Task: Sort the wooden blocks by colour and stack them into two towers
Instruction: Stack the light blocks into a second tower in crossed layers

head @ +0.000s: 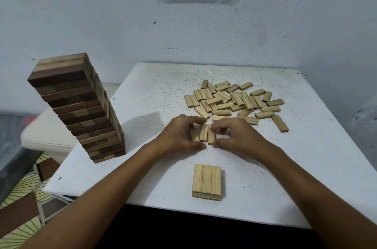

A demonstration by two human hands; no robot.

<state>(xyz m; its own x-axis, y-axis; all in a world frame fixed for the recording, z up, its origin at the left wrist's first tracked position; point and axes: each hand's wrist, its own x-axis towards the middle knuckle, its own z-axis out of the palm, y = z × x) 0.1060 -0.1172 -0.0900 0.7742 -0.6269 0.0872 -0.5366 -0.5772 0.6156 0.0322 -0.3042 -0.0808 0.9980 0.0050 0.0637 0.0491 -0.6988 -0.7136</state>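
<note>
Squaring up three light blocks (204, 135) at worktop centre, both hands work together. Head view only. Left hand (179, 136) has fingers curled over the far ends and thumb at the near end of the left block; right hand (236, 134) does the same on the right block, fingers bent, thumb tip at the near corner. Both pinch the trio, not lifted as far as I can tell. The three blocks lie flat, side by side, long axes running near-to-far, slightly fanned.

Near edge of the white worktop (306, 167): a started light stack (207, 182), three blocks on top with long axes near-to-far, another layer seen below at the near face. Far right: loose pile of light blocks (234, 102), pointing every direction, some overlapping. Left: tall dark tower (81, 110), layers alternating direction; it looks tilted, likely lens distortion, cannot say for sure.

Handling judgement: blocks are small, stiff, light wood, smooth faces, so they slip apart unless squeezed from both outer long sides. Best hold is pressing the trio together from its left and right sides, or end to end, then carrying it as one. Next layer should probably go crosswise on the light stack, long axes left-right. Nudging the stack while setting down is the main risk.
</note>
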